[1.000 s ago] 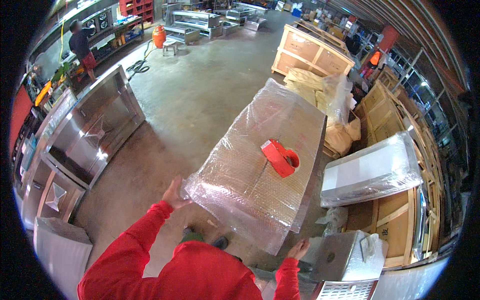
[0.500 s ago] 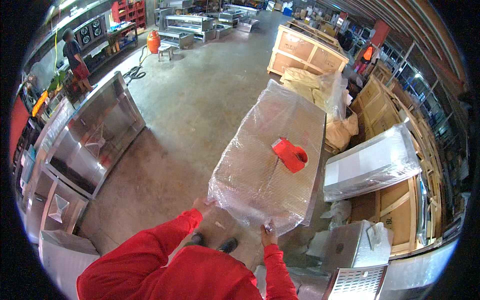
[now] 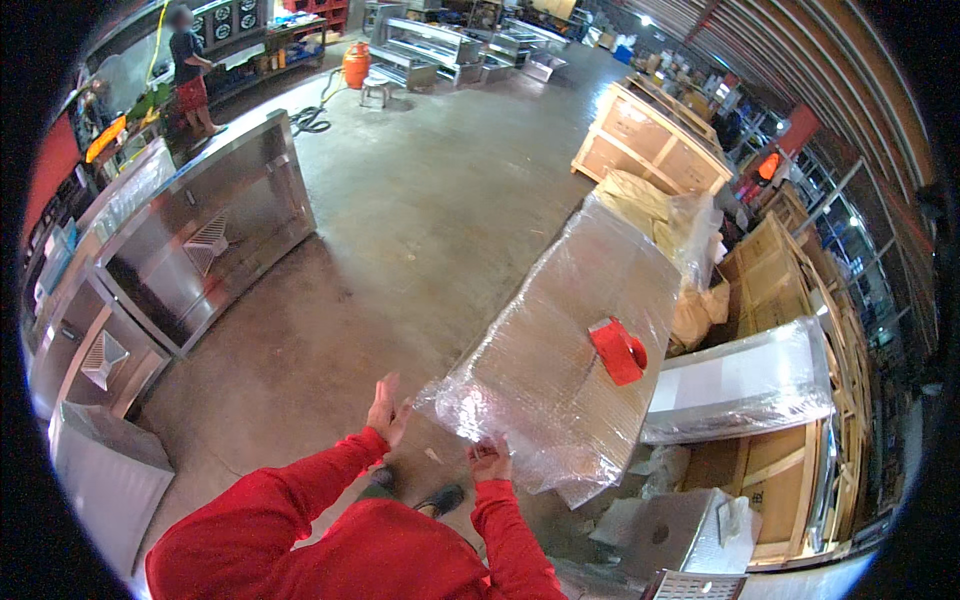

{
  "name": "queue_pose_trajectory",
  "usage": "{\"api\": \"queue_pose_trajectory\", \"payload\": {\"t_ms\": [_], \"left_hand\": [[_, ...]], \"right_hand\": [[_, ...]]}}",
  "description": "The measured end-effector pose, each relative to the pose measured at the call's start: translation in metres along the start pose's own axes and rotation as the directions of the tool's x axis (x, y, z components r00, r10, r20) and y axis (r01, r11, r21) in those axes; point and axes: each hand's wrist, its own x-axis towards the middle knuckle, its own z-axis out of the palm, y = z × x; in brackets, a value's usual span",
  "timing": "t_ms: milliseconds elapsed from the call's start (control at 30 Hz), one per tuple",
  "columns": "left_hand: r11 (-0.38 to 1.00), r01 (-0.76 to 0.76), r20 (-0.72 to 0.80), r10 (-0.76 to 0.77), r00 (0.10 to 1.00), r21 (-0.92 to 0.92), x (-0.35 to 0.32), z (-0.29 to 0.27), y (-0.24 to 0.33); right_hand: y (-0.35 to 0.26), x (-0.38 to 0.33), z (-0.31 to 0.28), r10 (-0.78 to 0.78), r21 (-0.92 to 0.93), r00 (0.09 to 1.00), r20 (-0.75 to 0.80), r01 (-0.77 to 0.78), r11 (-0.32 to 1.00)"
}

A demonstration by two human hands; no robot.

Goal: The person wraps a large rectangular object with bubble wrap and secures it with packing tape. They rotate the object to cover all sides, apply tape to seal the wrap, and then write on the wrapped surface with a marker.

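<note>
A large boxy item in clear bubble wrap (image 3: 560, 340) stands in front of me, slightly to the right. On its top lies a red tape dispenser (image 3: 620, 352). My right hand (image 3: 489, 460) is at the wrap's near edge, its fingers closed on the loose film. To the left of the near left corner, my left hand (image 3: 387, 412) is raised off the wrap, fingers stretched and holding nothing. Loose film bunches up between the two hands. What lies under the wrap is blurred by it.
Stainless steel panels (image 3: 225, 235) stand at the left. Wooden crates (image 3: 650, 135), a wrapped white panel (image 3: 740, 385) and a wrapped box (image 3: 670, 530) line the right. Farther back are an orange gas cylinder (image 3: 356, 65), a stool (image 3: 376, 88) and another person (image 3: 188, 70).
My left hand has let go of the wrap's corner and moved up and left. My right hand has shifted left along the near edge. The view has turned slightly left.
</note>
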Motion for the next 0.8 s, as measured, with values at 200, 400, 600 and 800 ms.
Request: {"api": "queue_pose_trajectory", "payload": {"t_ms": [200,400,600,800], "left_hand": [[0.939,-0.343,0.571,0.271,0.775,0.02,0.051,0.02,0.001],[0.96,-0.197,0.686,0.28,0.671,-0.199,0.046,0.103,-0.031],[0.971,-0.161,0.773,0.236,0.589,-0.174,0.054,0.11,-0.042],[0.984,-0.158,0.933,0.132,0.333,-0.083,0.086,0.105,-0.026]], "right_hand": [[-0.008,-0.066,0.035,-0.247,-0.084,0.968,-0.031,0.244,0.966],[-0.017,-0.098,0.096,-0.574,-0.071,0.818,-0.045,0.571,0.818],[0.012,-0.092,0.093,-0.616,-0.134,0.773,-0.151,0.601,0.788],[0.051,-0.028,0.053,-0.597,-0.25,0.753,-0.277,0.543,0.801]]}}
